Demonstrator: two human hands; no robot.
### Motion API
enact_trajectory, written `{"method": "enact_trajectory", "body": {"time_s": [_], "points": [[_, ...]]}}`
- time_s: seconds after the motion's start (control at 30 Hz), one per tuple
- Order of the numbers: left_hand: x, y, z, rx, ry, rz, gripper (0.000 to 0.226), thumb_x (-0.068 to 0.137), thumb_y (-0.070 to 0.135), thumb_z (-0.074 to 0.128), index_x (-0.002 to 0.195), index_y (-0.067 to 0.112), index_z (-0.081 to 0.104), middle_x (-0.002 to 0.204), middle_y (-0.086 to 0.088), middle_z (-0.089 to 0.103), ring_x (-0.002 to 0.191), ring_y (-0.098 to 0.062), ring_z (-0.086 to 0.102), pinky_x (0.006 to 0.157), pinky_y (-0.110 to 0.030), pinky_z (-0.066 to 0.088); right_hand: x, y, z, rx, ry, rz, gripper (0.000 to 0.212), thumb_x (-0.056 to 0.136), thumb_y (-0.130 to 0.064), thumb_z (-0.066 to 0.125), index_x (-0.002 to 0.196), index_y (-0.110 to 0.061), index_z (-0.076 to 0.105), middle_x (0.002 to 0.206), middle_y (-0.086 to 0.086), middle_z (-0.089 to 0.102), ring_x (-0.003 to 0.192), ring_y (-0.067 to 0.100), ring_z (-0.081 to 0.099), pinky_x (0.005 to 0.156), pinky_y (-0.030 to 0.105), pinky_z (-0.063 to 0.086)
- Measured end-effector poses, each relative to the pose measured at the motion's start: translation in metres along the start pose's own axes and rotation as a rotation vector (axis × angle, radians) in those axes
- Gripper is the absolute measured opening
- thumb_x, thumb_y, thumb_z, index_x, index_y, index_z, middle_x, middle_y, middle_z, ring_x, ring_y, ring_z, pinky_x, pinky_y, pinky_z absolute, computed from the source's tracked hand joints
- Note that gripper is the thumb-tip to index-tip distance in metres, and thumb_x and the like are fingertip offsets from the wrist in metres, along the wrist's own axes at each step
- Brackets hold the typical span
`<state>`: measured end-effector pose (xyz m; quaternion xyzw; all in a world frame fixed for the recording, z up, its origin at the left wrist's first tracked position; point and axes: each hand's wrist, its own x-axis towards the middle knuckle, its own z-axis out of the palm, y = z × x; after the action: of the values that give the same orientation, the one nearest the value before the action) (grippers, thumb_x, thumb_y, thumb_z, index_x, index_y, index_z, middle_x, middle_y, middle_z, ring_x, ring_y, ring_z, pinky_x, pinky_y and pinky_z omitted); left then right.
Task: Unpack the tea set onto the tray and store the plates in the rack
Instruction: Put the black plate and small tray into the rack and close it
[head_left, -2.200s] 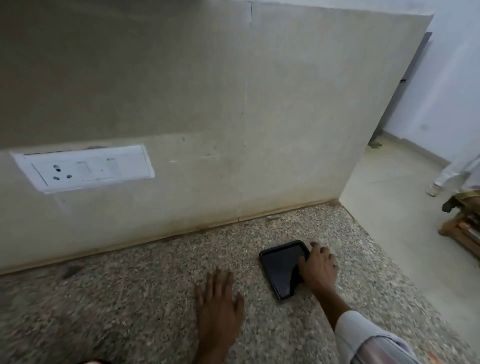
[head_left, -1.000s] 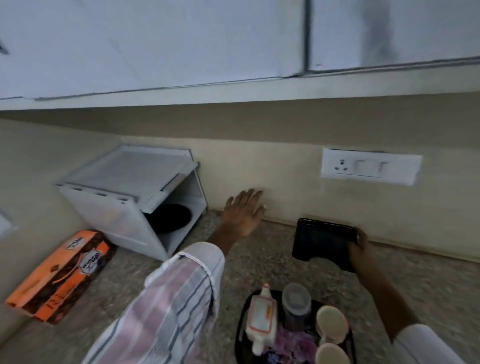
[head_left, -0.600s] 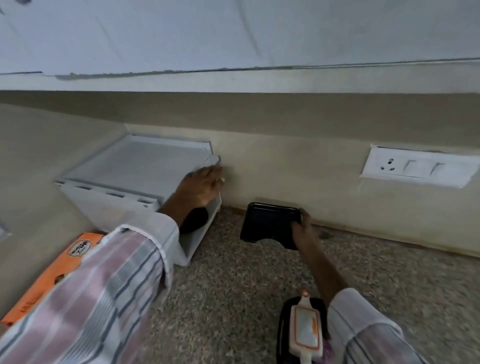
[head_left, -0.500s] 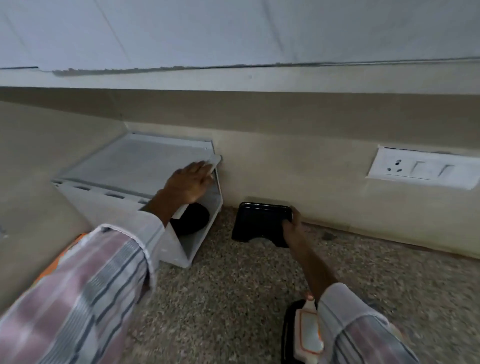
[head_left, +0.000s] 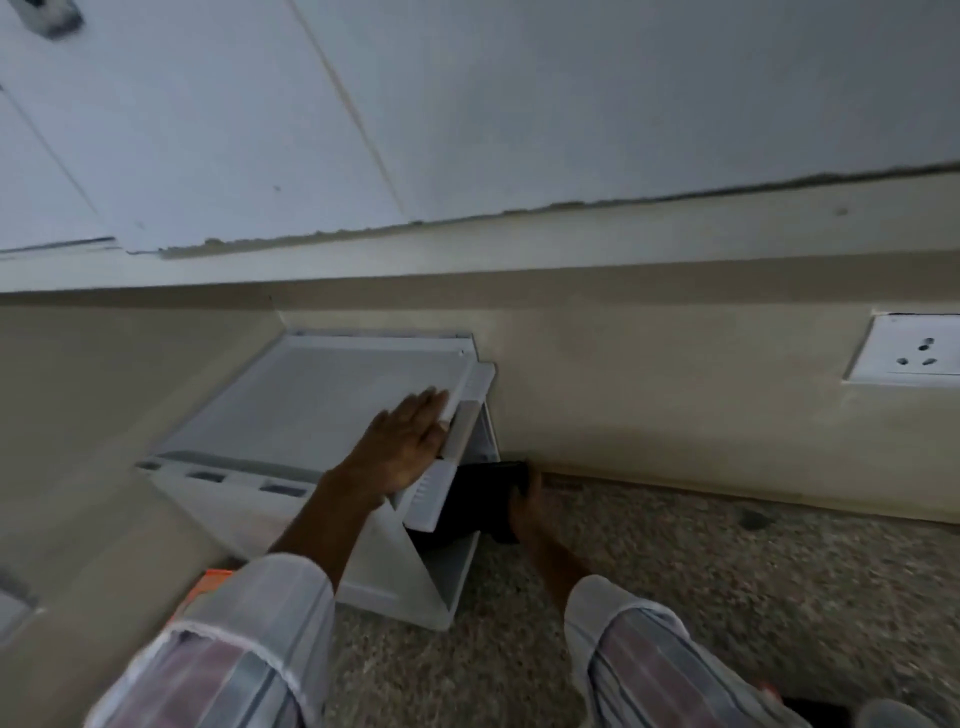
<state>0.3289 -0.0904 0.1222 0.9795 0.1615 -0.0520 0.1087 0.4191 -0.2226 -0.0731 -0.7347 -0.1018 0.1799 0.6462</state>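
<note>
at white rack (head_left: 322, 410) mouth, right hand (head_left: 524, 506) gripping black, seemingly square plate (head_left: 483, 499), left hand (head_left: 400, 452) flat

We see a white rack (head_left: 322, 405) with pale grey slots along its front. The plate (head_left: 483, 499) going into it is black. The worktop (head_left: 675, 597) is speckled, brown and grey with little dark dots. The wall (head_left: 649, 389) behind is plain beige. The cupboards (head_left: 467, 104) up top are white with a bluish tint. The socket (head_left: 909, 358) is white with dark holes. Our sleeves (head_left: 234, 660) have pink and grey stripes with white cuffs. A bit of orange box (head_left: 208, 584) peeks out.
</note>
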Motion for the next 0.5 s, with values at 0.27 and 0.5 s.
{"method": "enact_trajectory", "body": {"time_s": [0.27,0.5], "points": [[0.002,-0.003,0.004,-0.002,-0.011,0.016,0.055,0.107,0.043,0.014,0.158,0.035,-0.004,0.167,0.012,-0.009,0.155,-0.009,-0.007,0.124,-0.038,-0.006,0.01,0.004,0.064,0.094,0.002,0.04,0.058,0.108,-0.018,0.043,0.16,-0.015,0.019,0.151,0.013,0.049,0.128,0.033,0.056,0.098,0.035,0.047],[0.001,-0.002,0.003,0.002,-0.013,0.024,0.055,0.107,0.042,0.014,0.158,0.034,-0.005,0.168,0.011,-0.009,0.155,-0.01,-0.007,0.125,-0.039,-0.006,0.023,0.024,0.099,-0.418,0.142,0.12,0.067,0.097,-0.046,0.005,0.16,-0.029,0.02,0.148,0.029,0.039,0.131,0.048,0.043,0.108,0.054,0.035]]}}
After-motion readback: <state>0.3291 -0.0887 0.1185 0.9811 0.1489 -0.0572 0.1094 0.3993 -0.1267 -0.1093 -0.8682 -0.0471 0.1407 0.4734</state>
